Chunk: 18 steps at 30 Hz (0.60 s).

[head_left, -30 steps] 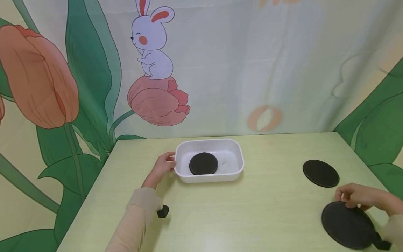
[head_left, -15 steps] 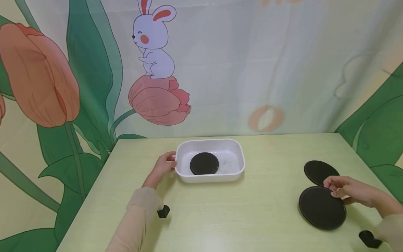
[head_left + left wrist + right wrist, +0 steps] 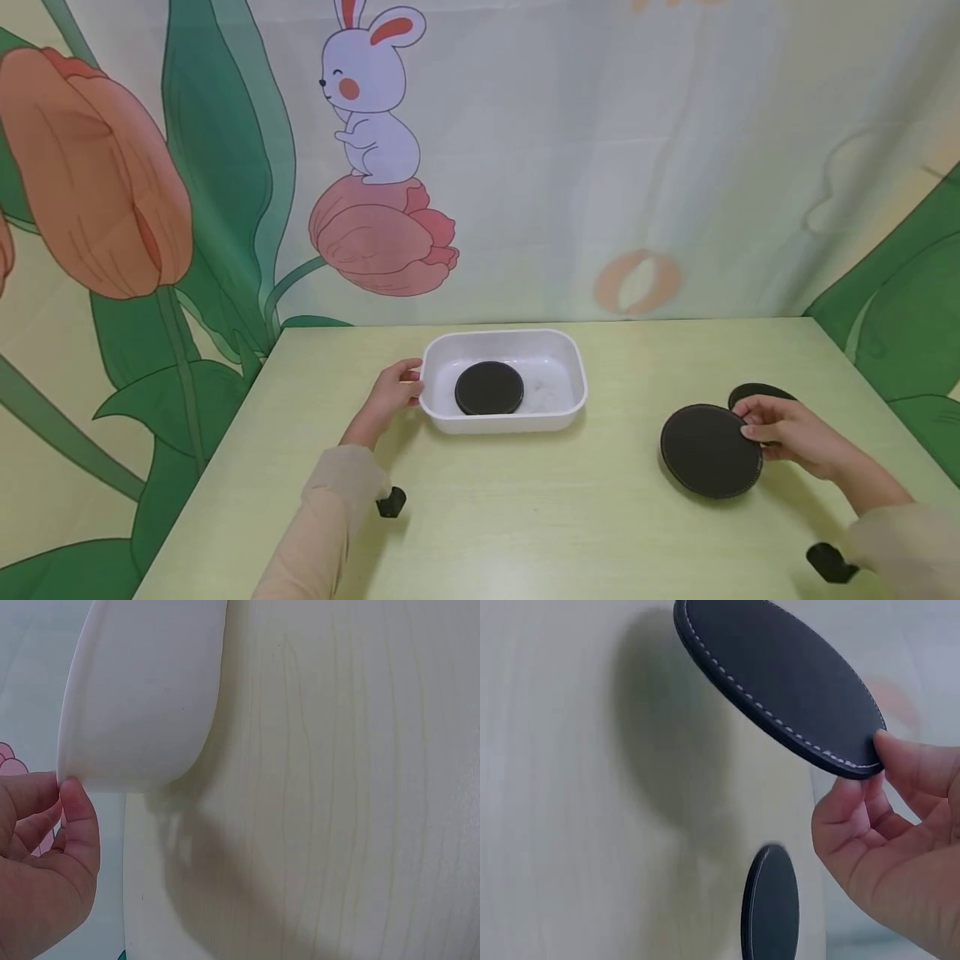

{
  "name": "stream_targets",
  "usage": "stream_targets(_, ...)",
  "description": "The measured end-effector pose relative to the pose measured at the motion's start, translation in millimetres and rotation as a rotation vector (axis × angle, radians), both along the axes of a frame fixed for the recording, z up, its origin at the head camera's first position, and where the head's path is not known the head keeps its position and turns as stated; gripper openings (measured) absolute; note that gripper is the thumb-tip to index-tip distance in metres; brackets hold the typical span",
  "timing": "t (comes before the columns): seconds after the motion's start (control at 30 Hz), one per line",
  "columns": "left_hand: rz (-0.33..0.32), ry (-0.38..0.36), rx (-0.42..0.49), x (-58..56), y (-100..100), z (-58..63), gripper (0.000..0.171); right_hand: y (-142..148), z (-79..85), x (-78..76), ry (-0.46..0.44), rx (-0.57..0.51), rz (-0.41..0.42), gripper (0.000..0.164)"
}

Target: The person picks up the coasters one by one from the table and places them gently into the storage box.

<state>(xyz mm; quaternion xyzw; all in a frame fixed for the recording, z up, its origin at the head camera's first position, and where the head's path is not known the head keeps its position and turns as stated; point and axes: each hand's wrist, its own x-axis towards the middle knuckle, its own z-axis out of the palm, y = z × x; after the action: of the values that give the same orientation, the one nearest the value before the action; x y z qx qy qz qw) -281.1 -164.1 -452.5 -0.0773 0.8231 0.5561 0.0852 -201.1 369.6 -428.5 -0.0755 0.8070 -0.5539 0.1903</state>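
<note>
My right hand (image 3: 787, 433) pinches the edge of a round black coaster (image 3: 711, 451) between thumb and fingers, holding it above the table; white stitching runs round its rim in the right wrist view. A second black coaster (image 3: 772, 904) lies on the table, partly hidden behind that hand in the head view. My left hand (image 3: 388, 390) pinches the left end rim of a white rectangular tray (image 3: 502, 425), thumb outside in the left wrist view (image 3: 75, 802). Inside the tray, left of its middle, lies another black coaster (image 3: 489, 388).
The pale wood-grain table (image 3: 525, 517) runs back to a printed curtain (image 3: 555, 167) with a rabbit and tulips, right behind the tray. Each wrist carries a small black camera mount, the left one (image 3: 392, 502) close over the tabletop.
The right hand has carried its coaster leftward and away from the body, from the right edge toward the tray, passing in front of the coaster on the table. The left hand stays at the tray.
</note>
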Motion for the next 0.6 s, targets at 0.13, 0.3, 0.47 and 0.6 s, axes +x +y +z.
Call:
stream_targets(0.13,-0.005,0.001,0.001,1.2,0,0.8,0.045,-14,3.1,-5.4,0.007,-0.059,-0.033,0.014)
stream_targets(0.3,-0.002,-0.006,-0.002,2.6,1,2.9,0.045,-34,8.8,-14.7,-0.022,-0.142,-0.04,0.014)
stream_targets(0.47,-0.005,-0.007,-0.006,2.8,1,4.3,0.044,-56,16.6,-24.4,-0.057,-0.202,-0.066,0.014)
stream_targets(0.6,-0.001,-0.011,-0.004,3.0,1,4.3,0.044,-74,20.3,-32.7,-0.102,-0.253,-0.092,0.016)
